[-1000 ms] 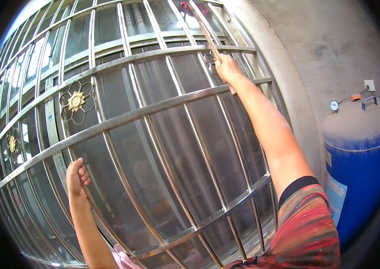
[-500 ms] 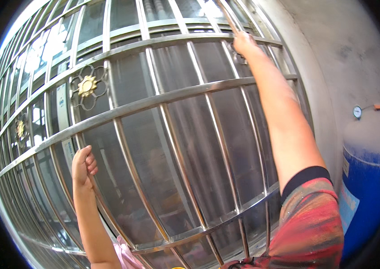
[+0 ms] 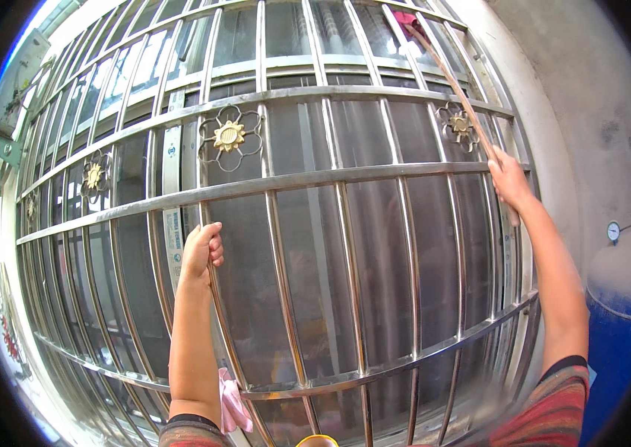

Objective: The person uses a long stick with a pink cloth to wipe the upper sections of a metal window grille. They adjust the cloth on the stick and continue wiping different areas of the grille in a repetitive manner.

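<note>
My left hand is wrapped round an upright bar of a shiny steel window grille, just below one of its crossbars. On the right, my right hand grips a thin wooden stick near its lower end, in front of the grille. The stick slants up and to the left; at its upper end a crumpled pinkish-red cloth shows by the upper panes. Dark sliding-window glass lies behind the bars. Bars partly cover the cloth.
Gold flower ornaments sit between the bars. A pink cloth hangs low beside my left forearm, near a yellow-rimmed container at the bottom edge. To the right are a grey wall, a blue tank and a round gauge.
My right hand has come down from the upper bars with the stick, and the red cloth at its tip now shows. My left hand stays on its bar. The view has shifted left.
</note>
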A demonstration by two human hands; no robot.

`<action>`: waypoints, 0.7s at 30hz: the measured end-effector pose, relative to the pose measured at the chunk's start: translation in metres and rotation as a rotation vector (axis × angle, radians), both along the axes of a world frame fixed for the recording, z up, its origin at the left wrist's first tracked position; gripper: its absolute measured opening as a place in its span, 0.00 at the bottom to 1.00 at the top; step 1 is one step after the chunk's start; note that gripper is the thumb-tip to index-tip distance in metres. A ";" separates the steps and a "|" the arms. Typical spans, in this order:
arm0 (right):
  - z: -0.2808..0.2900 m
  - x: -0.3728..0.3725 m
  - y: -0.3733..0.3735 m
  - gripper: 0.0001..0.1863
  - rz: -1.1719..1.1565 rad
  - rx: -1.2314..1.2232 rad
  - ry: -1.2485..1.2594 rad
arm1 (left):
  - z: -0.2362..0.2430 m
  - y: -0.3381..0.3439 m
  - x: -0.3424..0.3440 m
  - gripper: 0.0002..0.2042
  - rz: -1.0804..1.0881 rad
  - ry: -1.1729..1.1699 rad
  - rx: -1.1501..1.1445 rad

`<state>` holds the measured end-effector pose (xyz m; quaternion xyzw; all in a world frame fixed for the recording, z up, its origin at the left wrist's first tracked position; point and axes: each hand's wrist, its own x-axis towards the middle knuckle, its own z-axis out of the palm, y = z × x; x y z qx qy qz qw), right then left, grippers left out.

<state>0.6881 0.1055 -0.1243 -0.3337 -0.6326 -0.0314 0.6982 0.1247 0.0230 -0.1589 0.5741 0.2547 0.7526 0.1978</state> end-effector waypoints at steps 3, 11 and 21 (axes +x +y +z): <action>-0.036 0.002 -0.036 0.25 0.063 -0.086 0.020 | -0.001 0.000 0.001 0.11 -0.011 -0.027 -0.006; -0.073 0.004 -0.104 0.23 0.060 -0.104 0.008 | 0.000 0.004 -0.004 0.11 -0.039 -0.004 0.000; -0.004 -0.044 -0.077 0.12 0.011 -0.095 0.123 | 0.000 0.004 -0.004 0.12 -0.035 -0.002 -0.002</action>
